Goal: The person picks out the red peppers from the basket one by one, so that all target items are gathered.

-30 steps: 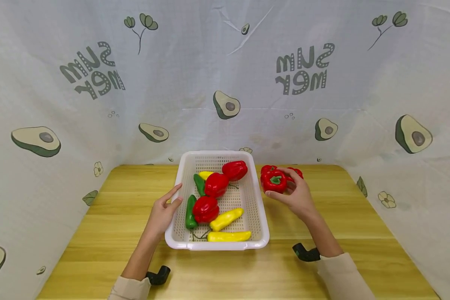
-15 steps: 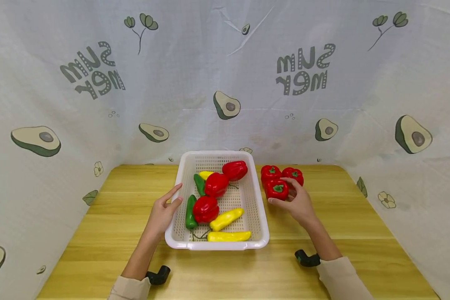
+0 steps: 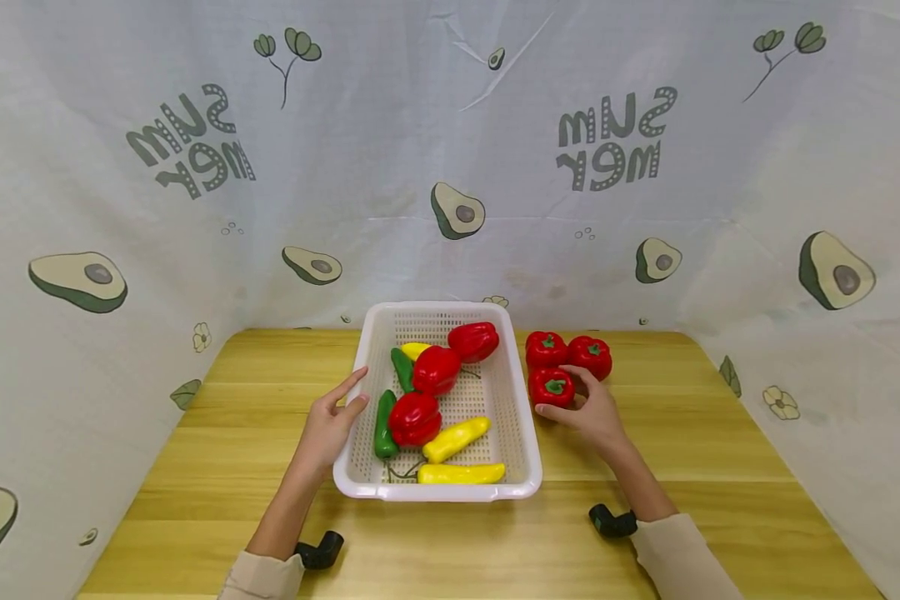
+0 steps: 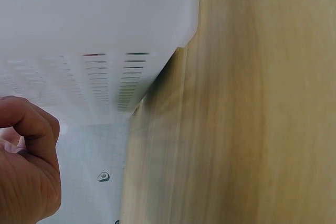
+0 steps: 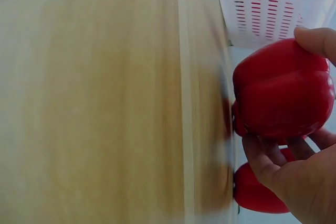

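A white perforated plastic basket (image 3: 523, 433) stands mid-table, with red bell peppers (image 3: 437, 371), yellow peppers (image 3: 456, 439) and green peppers (image 3: 386, 425) inside. At its left rim, my left hand (image 3: 328, 429) grips the side with thumb and fingers; in the left wrist view its curled fingers (image 4: 29, 124) lie against the basket wall. My right hand (image 3: 591, 410) holds another red bell pepper (image 3: 551, 387), stem up, just right of the basket. The right wrist view shows the thumb on one side of this pepper (image 5: 283, 90) and fingers on the other, close at the tabletop.
Behind the held pepper stand two more red bell peppers, one at the left (image 3: 546, 348) and one at the right (image 3: 590, 356). The wooden table (image 3: 225, 467) ends at a white printed cloth (image 3: 390, 167) hung at the back and sides.
My right hand has brought its red bell pepper toward me and down, in front of the two others, which show more fully now. The left hand keeps its place at the basket.
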The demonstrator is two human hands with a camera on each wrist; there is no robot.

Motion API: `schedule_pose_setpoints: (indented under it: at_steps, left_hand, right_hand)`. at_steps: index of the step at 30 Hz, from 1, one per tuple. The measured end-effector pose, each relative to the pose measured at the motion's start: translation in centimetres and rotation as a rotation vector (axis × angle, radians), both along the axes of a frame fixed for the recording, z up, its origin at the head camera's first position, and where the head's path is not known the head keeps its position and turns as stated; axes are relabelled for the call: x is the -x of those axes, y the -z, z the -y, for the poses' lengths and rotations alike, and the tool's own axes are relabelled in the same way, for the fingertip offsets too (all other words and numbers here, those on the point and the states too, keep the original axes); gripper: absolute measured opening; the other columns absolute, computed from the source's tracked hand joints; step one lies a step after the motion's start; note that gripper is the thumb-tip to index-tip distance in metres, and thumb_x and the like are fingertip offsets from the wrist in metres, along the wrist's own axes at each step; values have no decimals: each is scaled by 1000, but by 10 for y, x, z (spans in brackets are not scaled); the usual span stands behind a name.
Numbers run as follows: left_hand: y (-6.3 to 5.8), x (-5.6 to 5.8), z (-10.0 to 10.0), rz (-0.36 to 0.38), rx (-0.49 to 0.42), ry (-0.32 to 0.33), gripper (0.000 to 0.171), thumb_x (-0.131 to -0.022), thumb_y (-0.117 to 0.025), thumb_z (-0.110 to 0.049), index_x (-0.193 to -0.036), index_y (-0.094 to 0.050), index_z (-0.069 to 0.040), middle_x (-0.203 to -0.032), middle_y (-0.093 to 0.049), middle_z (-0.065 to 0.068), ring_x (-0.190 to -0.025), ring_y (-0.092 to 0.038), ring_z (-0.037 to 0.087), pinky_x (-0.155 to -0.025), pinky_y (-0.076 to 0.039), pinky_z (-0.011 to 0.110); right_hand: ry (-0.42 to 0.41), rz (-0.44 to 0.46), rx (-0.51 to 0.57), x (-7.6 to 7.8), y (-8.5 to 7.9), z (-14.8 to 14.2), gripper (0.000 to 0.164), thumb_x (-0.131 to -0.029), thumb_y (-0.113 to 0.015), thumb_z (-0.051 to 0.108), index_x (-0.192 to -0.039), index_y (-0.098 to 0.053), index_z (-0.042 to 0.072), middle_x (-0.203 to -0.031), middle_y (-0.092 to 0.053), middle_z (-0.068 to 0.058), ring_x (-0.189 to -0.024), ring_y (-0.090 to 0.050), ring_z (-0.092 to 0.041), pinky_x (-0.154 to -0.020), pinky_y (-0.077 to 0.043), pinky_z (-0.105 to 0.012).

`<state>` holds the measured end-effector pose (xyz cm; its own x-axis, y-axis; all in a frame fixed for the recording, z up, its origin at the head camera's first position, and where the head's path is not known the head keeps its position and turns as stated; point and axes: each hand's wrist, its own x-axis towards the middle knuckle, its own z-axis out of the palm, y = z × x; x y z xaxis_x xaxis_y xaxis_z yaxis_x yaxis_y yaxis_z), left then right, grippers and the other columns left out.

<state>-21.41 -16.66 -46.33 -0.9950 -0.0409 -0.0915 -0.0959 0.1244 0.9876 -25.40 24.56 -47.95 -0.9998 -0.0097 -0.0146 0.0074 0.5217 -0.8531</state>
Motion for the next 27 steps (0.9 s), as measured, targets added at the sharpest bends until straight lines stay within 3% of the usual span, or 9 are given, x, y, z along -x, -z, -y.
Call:
schedule_pose_setpoints:
  at_steps: [8,17,27]
  left_hand:
    - [1,0,-1,5,9,-2,46,-104,-61,-28,-149,-54,-37,-101,-75,28,-85,-78,36,-66,-66,48]
    - [-1,-2,0,6,-5,3,48,-105,-61,-29,-152,-52,-32,-111,-73,30,-91,-77,38,-70,-66,50]
    - [-1,-2,-1,-8,10,1,48,-105,-61,-29,-152,-52,-32,-107,-74,30,-89,-77,38,-70,-66,50]
  right_hand:
    - [9,20,-1,2,4,-2,87,-88,-83,32,-156,-34,8,-157,-38,-25,-141,-41,-45,-114,-45,-59]
    - [-6,20,-2,0,3,-3,91,-87,-84,31,-157,-32,8,-159,-35,-25,-144,-38,-46,-117,-41,-59]
    - [-18,-96,6,-6,-10,-4,84,-87,-84,26,-153,-37,4,-160,-39,-23,-151,-35,-43,-123,-33,-55]
